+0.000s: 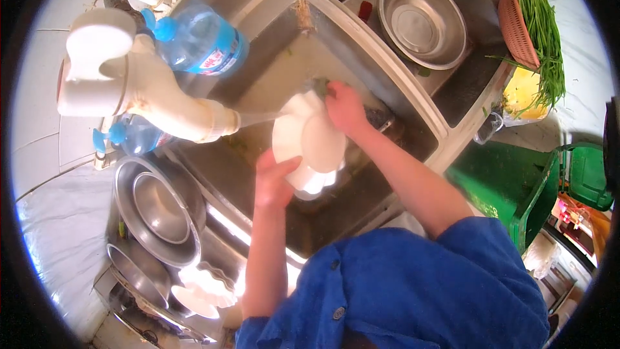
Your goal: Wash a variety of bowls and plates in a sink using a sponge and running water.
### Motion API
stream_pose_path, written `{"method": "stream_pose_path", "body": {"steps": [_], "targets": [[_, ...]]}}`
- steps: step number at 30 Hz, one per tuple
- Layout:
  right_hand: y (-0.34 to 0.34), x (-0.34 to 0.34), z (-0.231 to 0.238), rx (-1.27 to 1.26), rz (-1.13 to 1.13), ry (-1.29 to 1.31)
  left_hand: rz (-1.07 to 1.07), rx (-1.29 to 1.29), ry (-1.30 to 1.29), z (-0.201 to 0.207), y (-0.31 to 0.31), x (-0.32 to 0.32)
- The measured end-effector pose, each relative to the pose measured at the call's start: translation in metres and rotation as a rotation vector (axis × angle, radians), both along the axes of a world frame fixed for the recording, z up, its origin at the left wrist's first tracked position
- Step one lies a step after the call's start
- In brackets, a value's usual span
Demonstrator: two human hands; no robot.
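Note:
A white plate with a scalloped rim [323, 142] is tilted over the sink basin [297, 226], which has murky water and bits of green in it. My left hand [274, 178] grips the plate's near left edge, thumb over the rim. At the far edge, my right hand [345, 108] has its fingers curled closed against the plate. Something grey-green shows at those fingertips, too small to name. From the white tap [187, 113] on the left, a stream of water runs onto the plate.
Two blue-labelled pump bottles stand by the tap, the larger bottle [206, 39] behind it. Steel bowls [158, 210] and stacked scalloped dishes [205, 291] sit at left. Another steel basin [423, 22] is in the right sink. A pink basket [516, 29] of green stalks and a green bin [510, 184] are right.

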State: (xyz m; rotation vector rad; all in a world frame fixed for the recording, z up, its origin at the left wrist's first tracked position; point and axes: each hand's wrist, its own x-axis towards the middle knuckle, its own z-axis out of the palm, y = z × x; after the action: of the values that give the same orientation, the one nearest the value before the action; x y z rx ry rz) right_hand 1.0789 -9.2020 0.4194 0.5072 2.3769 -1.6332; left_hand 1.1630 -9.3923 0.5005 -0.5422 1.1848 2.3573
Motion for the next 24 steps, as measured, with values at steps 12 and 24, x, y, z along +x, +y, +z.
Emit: {"method": "stream_pose_path", "body": {"steps": [12, 24], "targets": [[0.007, 0.023, 0.148, -0.947, -0.441, -0.040, 0.024, -0.199, -0.016, -0.035, 0.013, -0.006], [-0.042, -0.008, 0.075, 0.173, 0.293, 0.092, -0.108, -0.569, 0.089, 0.000, 0.034, 0.009]]}}
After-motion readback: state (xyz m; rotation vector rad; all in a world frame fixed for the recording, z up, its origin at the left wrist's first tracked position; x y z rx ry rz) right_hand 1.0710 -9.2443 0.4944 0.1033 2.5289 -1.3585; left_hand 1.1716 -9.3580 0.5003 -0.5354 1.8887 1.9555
